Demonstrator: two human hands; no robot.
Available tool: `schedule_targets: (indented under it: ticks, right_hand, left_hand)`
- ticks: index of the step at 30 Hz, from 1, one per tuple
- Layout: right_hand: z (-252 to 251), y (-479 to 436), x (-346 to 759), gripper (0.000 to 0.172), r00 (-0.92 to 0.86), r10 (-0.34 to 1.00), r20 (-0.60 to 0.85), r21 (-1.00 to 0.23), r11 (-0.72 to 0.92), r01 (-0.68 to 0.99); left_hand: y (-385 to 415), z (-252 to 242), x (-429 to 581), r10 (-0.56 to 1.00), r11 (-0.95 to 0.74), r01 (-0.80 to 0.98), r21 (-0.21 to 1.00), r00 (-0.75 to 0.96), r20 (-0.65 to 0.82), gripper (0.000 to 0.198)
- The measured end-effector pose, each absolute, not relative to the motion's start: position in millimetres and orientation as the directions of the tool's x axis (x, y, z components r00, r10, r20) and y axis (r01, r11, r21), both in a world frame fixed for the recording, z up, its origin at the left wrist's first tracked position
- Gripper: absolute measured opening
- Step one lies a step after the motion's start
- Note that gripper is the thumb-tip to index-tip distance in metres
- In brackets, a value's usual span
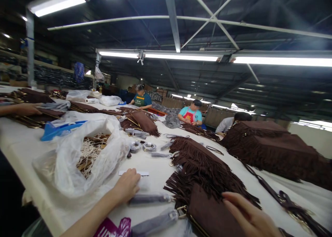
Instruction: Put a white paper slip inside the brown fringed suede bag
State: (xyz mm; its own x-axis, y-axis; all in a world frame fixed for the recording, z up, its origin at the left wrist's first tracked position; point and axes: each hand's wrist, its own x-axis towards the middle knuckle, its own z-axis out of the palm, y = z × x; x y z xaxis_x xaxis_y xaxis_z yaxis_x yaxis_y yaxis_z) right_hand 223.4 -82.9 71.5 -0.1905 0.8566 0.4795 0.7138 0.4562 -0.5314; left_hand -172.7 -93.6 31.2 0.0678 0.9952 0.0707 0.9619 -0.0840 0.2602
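Observation:
A brown fringed bag [211,212] lies at the lower right with its zip edge and a gold clasp showing. My right hand [249,212] rests on its upper side, fingers stretched out and the thumb out of sight. Left of the bag, my left hand [127,185] is low over the table with its fingers curled together, beside a flat white card [133,173]. What is under those fingertips is hidden. Plastic-wrapped straps [153,199] with gold hooks lie between the hands. More fringed bags [199,157] are stacked just beyond.
A white plastic bag [103,136] of tangled cords [94,149] stands left, by a blue tray [61,128]. A big pile of fringed bags [275,147] stands right. Another person's arm [20,110] enters at left; co-workers [190,116] sit across the white table [23,150].

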Motion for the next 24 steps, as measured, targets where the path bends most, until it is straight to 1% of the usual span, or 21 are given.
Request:
schedule_targets:
  ticks: [2, 3, 5, 8, 11, 13, 15, 20, 24]
  right_hand:
    - [65.6, -77.0, 177.3, 0.029, -0.356, 0.857, 0.373, -0.598, 0.515, 0.614]
    - [60.7, -73.1, 152.1, 0.029, -0.415, 0.838, 0.354, -0.620, 0.542, 0.567]
    - [48.4, -64.4, 105.3, 0.029, -0.470, 0.815, 0.339, -0.646, 0.565, 0.513]
    - [30.2, -50.1, 55.7, 0.031, -0.473, 0.816, 0.333, -0.725, 0.542, 0.424]
    - [20.1, -36.3, 29.0, 0.043, -0.408, 0.847, 0.340, -0.806, 0.486, 0.338]
    - [19.1, -29.0, 18.5, 0.048, -0.372, 0.859, 0.353, -0.825, 0.473, 0.309]
    - [21.3, -23.8, 11.1, 0.046, -0.373, 0.845, 0.384, -0.807, 0.503, 0.309]
    - [26.8, -18.6, 0.2, 0.034, -0.415, 0.774, 0.478, -0.691, 0.623, 0.365]
    - [29.2, -19.1, -2.6, 0.029, -0.422, 0.750, 0.509, -0.648, 0.657, 0.386]
  left_hand:
    - [-93.8, 22.2, -168.5, 0.994, -0.082, 0.959, 0.271, 0.058, 0.097, 0.019]
    - [-93.4, 18.8, -166.6, 0.993, -0.077, 0.957, 0.280, 0.048, 0.107, 0.019]
    - [-91.8, 14.4, -164.8, 0.992, -0.068, 0.951, 0.302, 0.033, 0.120, 0.018]
    - [-89.1, 11.1, -167.1, 0.992, -0.054, 0.940, 0.336, 0.010, 0.129, 0.016]
    - [-86.3, 8.2, -170.1, 0.992, -0.050, 0.919, 0.391, 0.001, 0.123, 0.013]
    - [-84.4, 6.4, -170.5, 0.993, -0.066, 0.907, 0.416, 0.018, 0.119, 0.012]
    - [-83.0, 5.5, -170.0, 0.993, -0.077, 0.903, 0.422, 0.032, 0.113, 0.012]
    - [-82.1, 5.4, -169.5, 0.994, -0.083, 0.895, 0.438, 0.044, 0.099, 0.012]
    - [-80.5, 1.3, -171.6, 0.993, -0.091, 0.888, 0.451, 0.045, 0.111, 0.010]
